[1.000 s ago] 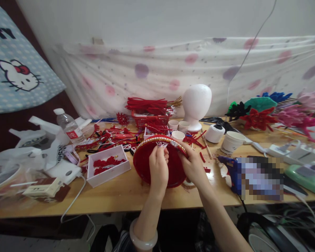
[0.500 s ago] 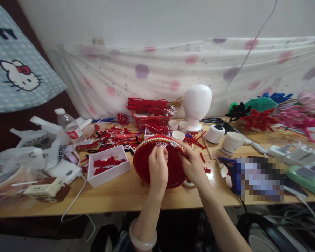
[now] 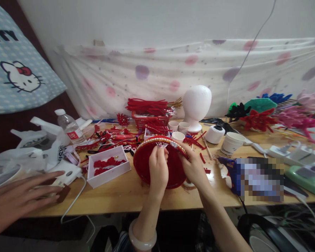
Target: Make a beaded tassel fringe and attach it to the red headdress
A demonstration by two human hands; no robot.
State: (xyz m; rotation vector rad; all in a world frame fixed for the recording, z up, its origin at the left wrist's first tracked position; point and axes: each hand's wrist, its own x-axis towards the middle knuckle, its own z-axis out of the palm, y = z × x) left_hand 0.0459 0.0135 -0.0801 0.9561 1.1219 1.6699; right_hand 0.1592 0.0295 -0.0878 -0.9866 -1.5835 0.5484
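Observation:
A round red velvet headpiece [image 3: 147, 168], edged with a row of pearl beads, is held tilted up above the front of the table. My right hand [image 3: 193, 162] grips its right rim, beside a clear gem on the edge. In front of the red surface, my left hand [image 3: 159, 168] is closed in a pinch at a small silvery beaded ornament [image 3: 161, 144], just under the pearl edge. Part of that ornament is hidden by the fingers. A white bangle [image 3: 143, 238] circles my left wrist.
Another person's hand [image 3: 28, 196] reaches in at left over a small carton. Nearby stand a white box [image 3: 109, 180] of red pieces and a water bottle [image 3: 70, 127]. A foam head [image 3: 196, 105] and paper cups stand behind. On the right lies a blue glue gun [image 3: 233, 175].
Another person's hand has come in from the left, over the small carton. My own hands and the headpiece stay nearly where they were.

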